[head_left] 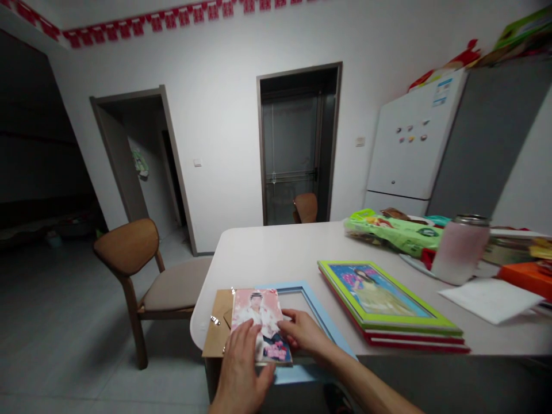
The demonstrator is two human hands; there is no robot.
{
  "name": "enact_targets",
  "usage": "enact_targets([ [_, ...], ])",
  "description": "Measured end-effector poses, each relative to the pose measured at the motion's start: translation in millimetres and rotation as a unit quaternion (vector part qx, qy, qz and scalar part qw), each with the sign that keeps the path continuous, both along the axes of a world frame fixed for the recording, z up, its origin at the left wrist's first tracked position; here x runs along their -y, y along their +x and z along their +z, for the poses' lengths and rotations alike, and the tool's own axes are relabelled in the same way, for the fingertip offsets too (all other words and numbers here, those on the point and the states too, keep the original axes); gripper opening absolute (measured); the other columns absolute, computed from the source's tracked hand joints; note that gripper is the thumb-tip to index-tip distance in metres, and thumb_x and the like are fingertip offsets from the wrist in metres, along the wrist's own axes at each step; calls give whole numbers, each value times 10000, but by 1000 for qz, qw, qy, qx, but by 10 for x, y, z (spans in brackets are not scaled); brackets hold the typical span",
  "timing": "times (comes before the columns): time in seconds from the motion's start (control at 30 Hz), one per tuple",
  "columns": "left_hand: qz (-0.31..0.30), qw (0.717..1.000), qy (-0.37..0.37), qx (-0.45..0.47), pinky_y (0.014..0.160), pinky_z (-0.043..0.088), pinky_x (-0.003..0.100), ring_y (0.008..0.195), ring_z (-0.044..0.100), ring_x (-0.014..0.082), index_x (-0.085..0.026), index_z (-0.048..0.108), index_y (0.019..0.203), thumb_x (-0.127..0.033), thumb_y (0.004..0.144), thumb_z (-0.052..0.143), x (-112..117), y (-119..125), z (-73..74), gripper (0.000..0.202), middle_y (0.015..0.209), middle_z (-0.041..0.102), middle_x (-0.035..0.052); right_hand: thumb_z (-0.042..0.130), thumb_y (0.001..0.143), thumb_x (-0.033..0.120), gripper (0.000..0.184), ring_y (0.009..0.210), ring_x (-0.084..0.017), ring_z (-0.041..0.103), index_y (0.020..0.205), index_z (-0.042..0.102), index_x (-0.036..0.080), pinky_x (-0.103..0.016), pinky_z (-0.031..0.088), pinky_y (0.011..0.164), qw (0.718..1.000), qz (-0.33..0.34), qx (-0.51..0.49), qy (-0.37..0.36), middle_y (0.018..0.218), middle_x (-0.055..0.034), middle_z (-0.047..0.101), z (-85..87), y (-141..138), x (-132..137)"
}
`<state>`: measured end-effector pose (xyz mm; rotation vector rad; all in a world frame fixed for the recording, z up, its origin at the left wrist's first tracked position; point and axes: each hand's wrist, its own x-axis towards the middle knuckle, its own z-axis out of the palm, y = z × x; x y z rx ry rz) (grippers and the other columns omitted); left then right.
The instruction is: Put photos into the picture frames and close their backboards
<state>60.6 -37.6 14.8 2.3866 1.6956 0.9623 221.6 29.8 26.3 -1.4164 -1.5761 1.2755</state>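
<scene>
Plainly, the right hand (305,332) pinches the photo (264,313) at three o'clock. The left hand (244,362) overlaps eight, thumb and fingers apart.

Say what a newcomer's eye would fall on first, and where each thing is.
Probably the photo at the near edge of the table, the left hand on it and the right hand at its right side. Next, the lime frame topping a stack to the right, the pink bottle farther right. High up, red trim runs along the wall.
</scene>
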Motion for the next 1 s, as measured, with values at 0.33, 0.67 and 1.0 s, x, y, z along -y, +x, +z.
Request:
enact_targets([
  [0.33,0,920,42,390,922,348,365,1049,479,213,-164,527,1051,-238,765,409,-256,238,235,318,1073,575,88,492,682,361,447,513,-82,517,1069,482,138,-187,395,424,965,-61,-247,59,689,-9,581,385,-208,59],
  [0.67,-35,808,-104,579,895,364,330,1046,480,227,-111,449,1120,-361,704,521,-192,492,221,491,1104,545,134,407,650,158,427,604,-139,601,1072,473,155,-214,438,502,956,-134,-259,0,757,-42,666,212,297,-80],
  [1.0,-23,987,-134,82,988,234,406,1160,353,233,-91,436,1156,-249,667,483,-76,405,58,516,1245,419,133,344,636,114,415,699,-150,603,958,607,111,-191,400,556,964,-111,199,136,841,-73,669,110,553,-298],
])
